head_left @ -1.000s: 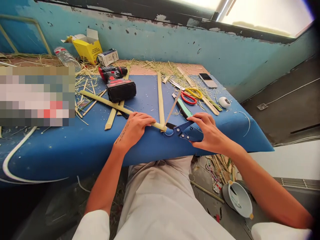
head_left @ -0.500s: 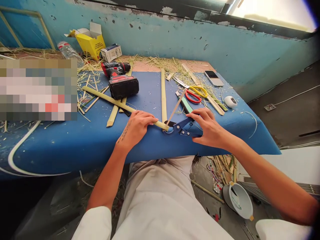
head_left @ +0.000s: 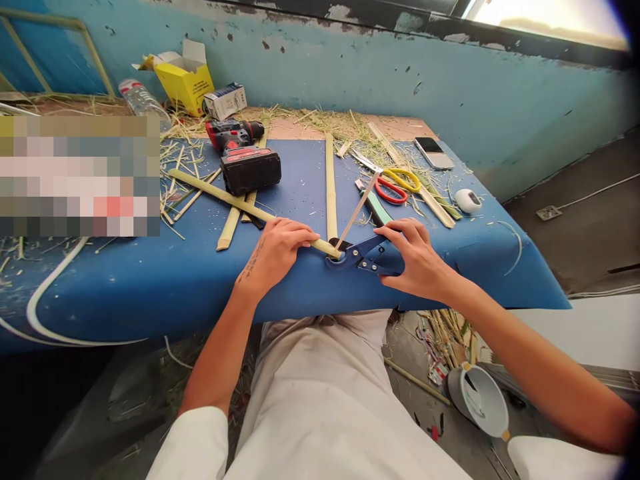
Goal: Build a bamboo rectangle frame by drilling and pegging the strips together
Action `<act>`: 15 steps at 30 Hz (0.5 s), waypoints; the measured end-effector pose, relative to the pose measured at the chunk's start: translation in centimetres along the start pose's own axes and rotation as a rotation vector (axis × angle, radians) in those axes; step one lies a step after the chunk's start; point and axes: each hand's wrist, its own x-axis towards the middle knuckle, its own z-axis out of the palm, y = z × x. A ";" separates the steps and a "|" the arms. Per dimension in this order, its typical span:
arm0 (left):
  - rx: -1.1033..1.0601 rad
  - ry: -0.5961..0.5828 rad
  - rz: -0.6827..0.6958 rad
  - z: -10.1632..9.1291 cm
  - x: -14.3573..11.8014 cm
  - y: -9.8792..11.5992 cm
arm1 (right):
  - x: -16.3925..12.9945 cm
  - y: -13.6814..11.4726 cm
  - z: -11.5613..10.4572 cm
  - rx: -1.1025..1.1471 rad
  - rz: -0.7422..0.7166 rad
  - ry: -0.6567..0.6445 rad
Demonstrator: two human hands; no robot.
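Bench (head_left: 295, 177): blue-covered; extends from the left edge well into the right half of the frame.
Held strip (head_left: 215, 191): flat, pale yellow-green; slants from left of centre down to mid-frame.
Second strip (head_left: 331, 183): lies lengthwise above mid-frame.
Drill (head_left: 250, 167): upper left of centre, just above the held strip.
Blue cutter (head_left: 367, 248): right of mid-frame; jaws parted at the right end of the held strip.
Left hand (head_left: 285, 250): grasps the held strip near its right end, fingers over the top.
Right hand (head_left: 413, 253): grips the blue cutter by its handles (these stand spread apart).
Scissors (head_left: 391, 176): upper right of centre; handle loops red and yellow.
Phone (head_left: 434, 153): upper right, on the bench.
White device (head_left: 468, 201): below the phone.
Thin stick (head_left: 357, 212): slants up and right from the jaws; attachment cannot be told.
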 end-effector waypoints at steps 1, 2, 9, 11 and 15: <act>-0.001 0.001 0.000 0.0 0.0 0.0 | -0.1 0.1 0.1 0.010 -0.012 0.016; -0.001 0.003 0.000 0.0 0.0 0.0 | -0.1 0.3 0.2 0.019 -0.022 0.031; 0.021 0.003 -0.008 0.0 0.0 0.2 | 0.0 1.5 0.5 0.086 -0.104 0.102; 0.030 -0.002 -0.017 0.0 0.0 0.4 | 0.1 1.8 0.5 0.100 -0.118 0.106; 0.055 -0.013 -0.024 -0.2 -0.1 0.8 | 0.2 2.2 0.8 0.072 -0.134 0.114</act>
